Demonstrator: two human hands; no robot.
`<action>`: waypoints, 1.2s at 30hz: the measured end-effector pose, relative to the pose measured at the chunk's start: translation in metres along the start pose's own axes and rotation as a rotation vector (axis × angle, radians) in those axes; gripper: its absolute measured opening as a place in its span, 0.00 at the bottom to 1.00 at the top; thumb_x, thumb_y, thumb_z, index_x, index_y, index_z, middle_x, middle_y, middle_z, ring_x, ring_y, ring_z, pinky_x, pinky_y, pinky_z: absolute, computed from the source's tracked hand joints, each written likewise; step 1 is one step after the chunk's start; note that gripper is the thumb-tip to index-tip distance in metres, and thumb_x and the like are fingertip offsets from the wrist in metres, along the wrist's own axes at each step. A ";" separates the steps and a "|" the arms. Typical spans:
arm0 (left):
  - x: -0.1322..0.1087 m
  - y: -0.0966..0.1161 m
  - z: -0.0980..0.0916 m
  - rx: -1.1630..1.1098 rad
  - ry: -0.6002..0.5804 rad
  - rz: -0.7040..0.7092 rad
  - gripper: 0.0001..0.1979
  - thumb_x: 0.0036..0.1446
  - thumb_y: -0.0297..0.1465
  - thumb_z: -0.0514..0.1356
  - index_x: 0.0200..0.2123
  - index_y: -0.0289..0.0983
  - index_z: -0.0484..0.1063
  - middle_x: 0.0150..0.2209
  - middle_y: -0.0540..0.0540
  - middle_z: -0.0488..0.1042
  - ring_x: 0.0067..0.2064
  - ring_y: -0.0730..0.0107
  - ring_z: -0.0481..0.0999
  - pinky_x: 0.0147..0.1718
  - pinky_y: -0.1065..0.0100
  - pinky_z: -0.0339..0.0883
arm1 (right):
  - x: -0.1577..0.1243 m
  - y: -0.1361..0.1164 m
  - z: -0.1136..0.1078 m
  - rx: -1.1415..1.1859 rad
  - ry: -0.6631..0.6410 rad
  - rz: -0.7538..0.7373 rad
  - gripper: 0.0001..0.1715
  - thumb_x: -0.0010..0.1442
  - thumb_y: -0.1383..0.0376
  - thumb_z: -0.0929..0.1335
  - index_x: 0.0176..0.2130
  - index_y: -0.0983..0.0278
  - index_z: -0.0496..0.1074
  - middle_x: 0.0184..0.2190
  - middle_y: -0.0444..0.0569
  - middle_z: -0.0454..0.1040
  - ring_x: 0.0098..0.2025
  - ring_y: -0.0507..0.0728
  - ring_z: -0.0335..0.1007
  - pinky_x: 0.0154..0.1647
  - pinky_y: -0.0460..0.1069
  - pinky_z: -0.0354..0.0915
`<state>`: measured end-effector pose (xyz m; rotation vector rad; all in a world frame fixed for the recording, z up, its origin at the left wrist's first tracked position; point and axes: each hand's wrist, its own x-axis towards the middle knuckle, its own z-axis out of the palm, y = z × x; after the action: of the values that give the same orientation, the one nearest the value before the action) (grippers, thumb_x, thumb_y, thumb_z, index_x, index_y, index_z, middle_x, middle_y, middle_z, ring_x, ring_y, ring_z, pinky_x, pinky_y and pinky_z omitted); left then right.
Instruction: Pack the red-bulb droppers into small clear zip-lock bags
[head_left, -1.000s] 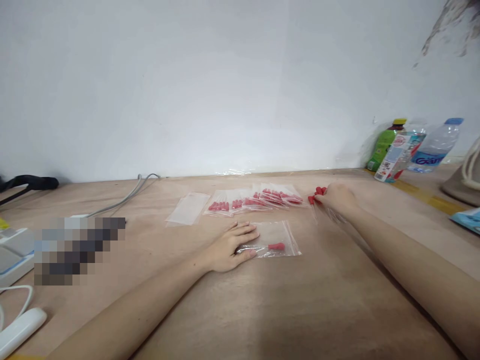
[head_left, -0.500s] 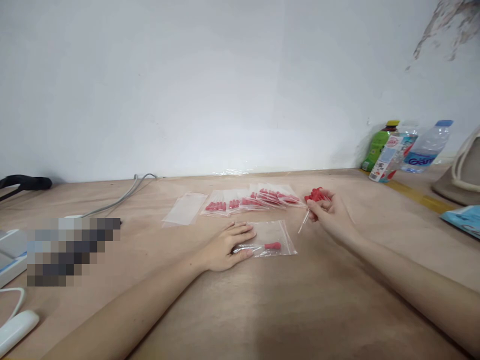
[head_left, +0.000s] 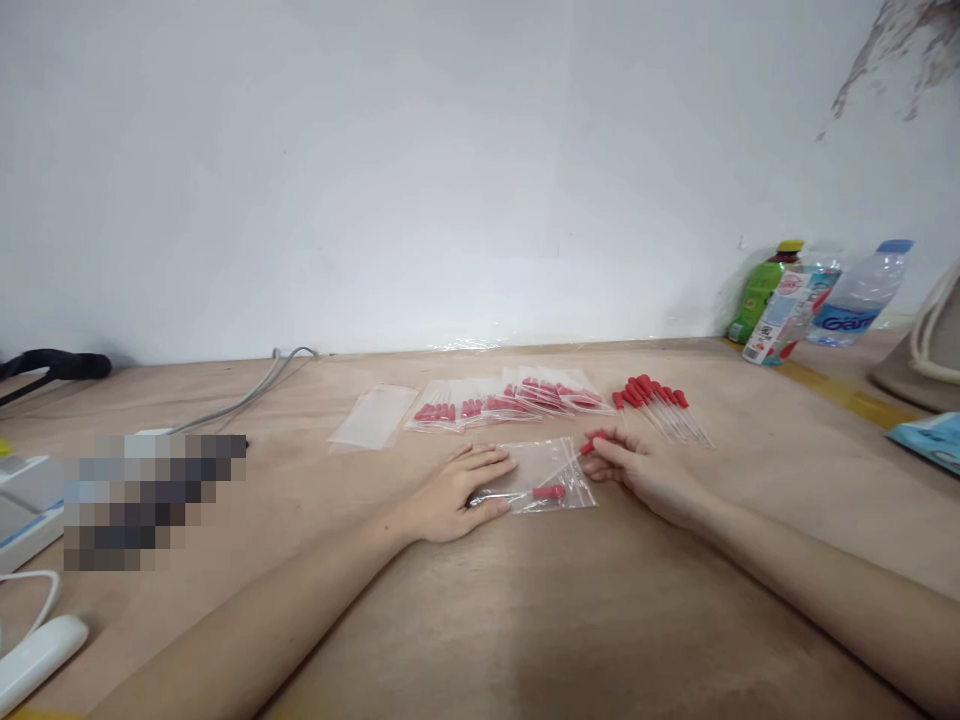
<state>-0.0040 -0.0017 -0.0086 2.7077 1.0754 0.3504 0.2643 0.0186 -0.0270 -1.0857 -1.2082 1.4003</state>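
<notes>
Biggest first: pale wall (head_left: 435,180) at the back, then the wooden worktop (head_left: 420,640) under everything. Far right by the wall: three plastic bottles, a green one (head_left: 757,297), a printed-label one (head_left: 776,325) leaning, a blue-capped one (head_left: 862,300). Row of overlapping filled bags (head_left: 544,393) mid-worktop, red bulbs showing through. My left hand (head_left: 454,495) lies flat, fingers apart, pressing the left end of a clear zip bag (head_left: 529,462). My right hand (head_left: 649,478) is just beside that bag's zip end, thumb and fingers clamped on the red bulb of one dropper. Flat clear bags (head_left: 373,418) stacked left of the filled row. Loose droppers (head_left: 643,388) fanned right of it, bulbs toward the wall, stems toward me. Singles last: the bagged dropper (head_left: 549,491) lies in the zip bag, bulb near the zip end. The pinched dropper (head_left: 592,443) points its clear stem left across the bag's mouth; can't tell if it's inside or on top.
</notes>
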 end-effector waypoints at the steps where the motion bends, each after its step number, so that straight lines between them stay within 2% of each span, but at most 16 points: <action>1: 0.000 0.000 0.000 -0.001 0.006 0.006 0.26 0.60 0.43 0.48 0.60 0.42 0.53 0.60 0.45 0.54 0.62 0.63 0.51 0.60 0.55 0.41 | -0.001 -0.003 -0.002 -0.096 -0.069 0.026 0.13 0.48 0.61 0.70 0.33 0.64 0.66 0.25 0.41 0.69 0.23 0.46 0.64 0.26 0.44 0.62; 4: 0.000 0.000 0.000 -0.008 0.015 0.015 0.26 0.60 0.43 0.49 0.60 0.42 0.52 0.60 0.45 0.55 0.61 0.63 0.52 0.60 0.55 0.43 | -0.002 -0.012 -0.006 -0.334 -0.283 0.074 0.17 0.44 0.59 0.72 0.34 0.66 0.70 0.16 0.37 0.62 0.18 0.45 0.55 0.20 0.43 0.54; 6: 0.000 0.000 0.000 -0.015 0.018 0.012 0.26 0.60 0.43 0.49 0.60 0.41 0.52 0.60 0.45 0.55 0.61 0.63 0.52 0.59 0.56 0.44 | -0.003 -0.015 -0.003 -0.393 -0.358 0.051 0.18 0.43 0.58 0.72 0.32 0.66 0.71 0.13 0.35 0.58 0.17 0.45 0.52 0.19 0.43 0.51; 8: 0.000 -0.001 0.001 -0.021 0.022 0.009 0.26 0.60 0.43 0.49 0.60 0.41 0.52 0.60 0.45 0.55 0.61 0.62 0.52 0.59 0.56 0.45 | -0.002 -0.012 0.003 -0.389 -0.340 0.001 0.18 0.42 0.56 0.71 0.31 0.66 0.71 0.15 0.36 0.61 0.18 0.46 0.54 0.20 0.43 0.52; 11: 0.000 -0.002 0.002 -0.021 0.029 0.011 0.27 0.60 0.43 0.50 0.60 0.41 0.53 0.60 0.44 0.55 0.61 0.62 0.52 0.59 0.56 0.45 | 0.000 -0.002 0.011 -0.347 -0.230 -0.077 0.20 0.40 0.55 0.73 0.29 0.66 0.68 0.19 0.40 0.66 0.22 0.48 0.59 0.23 0.44 0.55; 13: 0.001 -0.003 0.003 -0.019 0.037 0.017 0.27 0.60 0.43 0.50 0.60 0.41 0.53 0.60 0.44 0.56 0.61 0.61 0.52 0.59 0.56 0.45 | 0.001 0.004 0.014 -0.345 -0.203 -0.112 0.21 0.38 0.55 0.73 0.28 0.66 0.67 0.22 0.42 0.69 0.25 0.49 0.62 0.25 0.45 0.57; 17: 0.001 -0.002 0.002 -0.018 0.026 0.016 0.26 0.60 0.43 0.50 0.59 0.42 0.53 0.60 0.45 0.55 0.61 0.62 0.52 0.59 0.56 0.44 | 0.000 0.002 0.011 -0.436 -0.361 -0.103 0.19 0.47 0.52 0.68 0.31 0.66 0.70 0.26 0.45 0.72 0.28 0.51 0.65 0.30 0.46 0.60; 19: 0.001 -0.002 0.001 -0.014 0.013 0.004 0.26 0.60 0.43 0.49 0.59 0.42 0.54 0.60 0.46 0.55 0.62 0.62 0.51 0.59 0.56 0.44 | 0.002 -0.005 0.006 -0.514 -0.386 -0.109 0.19 0.50 0.53 0.66 0.33 0.65 0.71 0.27 0.45 0.73 0.29 0.52 0.67 0.30 0.47 0.61; 21: 0.001 -0.002 0.001 -0.009 0.008 -0.002 0.25 0.60 0.44 0.49 0.59 0.43 0.54 0.60 0.46 0.54 0.62 0.62 0.51 0.60 0.56 0.43 | 0.008 -0.015 -0.004 -0.660 -0.280 -0.163 0.17 0.50 0.55 0.65 0.32 0.65 0.72 0.27 0.46 0.73 0.29 0.53 0.67 0.30 0.47 0.60; 23: 0.001 -0.002 0.001 -0.008 0.008 -0.002 0.25 0.60 0.44 0.49 0.59 0.43 0.54 0.61 0.46 0.54 0.62 0.62 0.51 0.60 0.55 0.42 | 0.019 -0.025 -0.019 -0.882 -0.024 -0.256 0.14 0.49 0.57 0.65 0.30 0.64 0.73 0.26 0.47 0.74 0.29 0.54 0.67 0.28 0.47 0.59; 25: 0.000 -0.002 0.001 -0.008 0.008 0.002 0.25 0.60 0.44 0.48 0.59 0.43 0.54 0.60 0.46 0.54 0.62 0.63 0.50 0.60 0.55 0.41 | 0.033 -0.034 -0.038 -1.101 0.299 -0.322 0.11 0.49 0.59 0.64 0.29 0.63 0.72 0.29 0.49 0.74 0.31 0.55 0.67 0.29 0.48 0.58; 27: 0.000 -0.002 0.001 -0.004 0.007 0.005 0.25 0.60 0.44 0.48 0.59 0.43 0.54 0.60 0.46 0.54 0.62 0.63 0.50 0.60 0.55 0.40 | 0.047 -0.039 -0.055 -1.261 0.483 -0.284 0.12 0.48 0.59 0.65 0.30 0.64 0.72 0.33 0.52 0.73 0.33 0.58 0.68 0.28 0.48 0.57; 29: 0.000 -0.002 0.001 0.004 0.007 0.004 0.25 0.60 0.44 0.48 0.59 0.43 0.54 0.60 0.46 0.54 0.62 0.63 0.51 0.60 0.56 0.41 | 0.059 -0.040 -0.068 -1.337 0.536 -0.206 0.15 0.47 0.56 0.65 0.31 0.64 0.71 0.33 0.53 0.73 0.33 0.60 0.68 0.26 0.49 0.57; 31: 0.000 -0.002 0.001 0.011 0.007 0.001 0.25 0.60 0.44 0.49 0.59 0.43 0.55 0.60 0.46 0.54 0.62 0.63 0.51 0.60 0.56 0.41 | 0.066 -0.037 -0.073 -1.374 0.499 -0.116 0.16 0.47 0.54 0.64 0.28 0.64 0.70 0.30 0.53 0.73 0.32 0.60 0.68 0.25 0.49 0.56; 33: 0.000 -0.003 0.001 0.013 0.007 0.002 0.25 0.60 0.44 0.49 0.59 0.43 0.55 0.60 0.46 0.54 0.62 0.63 0.50 0.60 0.56 0.40 | 0.070 -0.034 -0.074 -1.405 0.462 -0.050 0.16 0.49 0.55 0.63 0.26 0.64 0.70 0.28 0.54 0.73 0.31 0.60 0.69 0.25 0.49 0.56; 36: 0.000 -0.003 0.001 0.009 0.009 0.008 0.25 0.60 0.44 0.48 0.59 0.43 0.55 0.61 0.46 0.54 0.62 0.63 0.51 0.60 0.56 0.41 | 0.072 -0.029 -0.071 -1.448 0.472 -0.025 0.15 0.50 0.57 0.62 0.26 0.65 0.71 0.29 0.56 0.73 0.32 0.61 0.69 0.26 0.49 0.56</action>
<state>-0.0053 0.0005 -0.0108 2.7213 1.0708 0.3602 0.3264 0.1015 -0.0092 -2.1422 -1.8132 -0.0285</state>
